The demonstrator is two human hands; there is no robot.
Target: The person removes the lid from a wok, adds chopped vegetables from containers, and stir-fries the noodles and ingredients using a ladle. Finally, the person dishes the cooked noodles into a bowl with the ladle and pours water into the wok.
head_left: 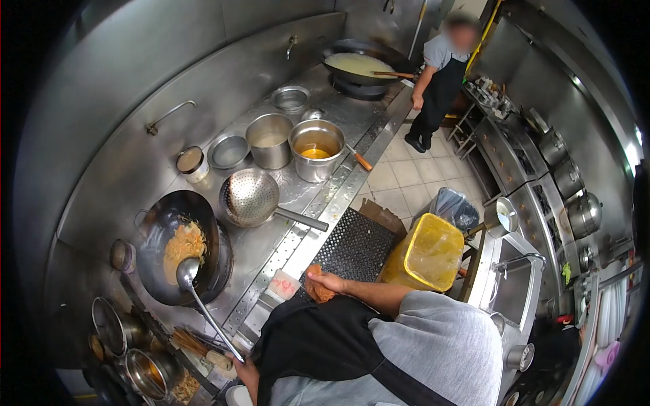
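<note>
In the head view, my left hand (248,380) is closed around the handle end of a long metal ladle (217,323), though most of its fingers are hidden. The ladle's bowl rests in a dark wok (159,267), against a portion of orange-tinged noodles (184,245). An orange-brown cloth (317,287) is bunched in my right hand (330,282), held in front of the black apron. Close to that hand is a white container with red marks (283,285) at the counter's front edge.
A perforated strainer (249,197) lies behind the wok, its handle reaching the counter edge. Metal pots (269,143) stand farther along, one holding orange liquid. A yellow bin (433,254) is at my right. Another person (443,84) stands by a large far wok (355,66).
</note>
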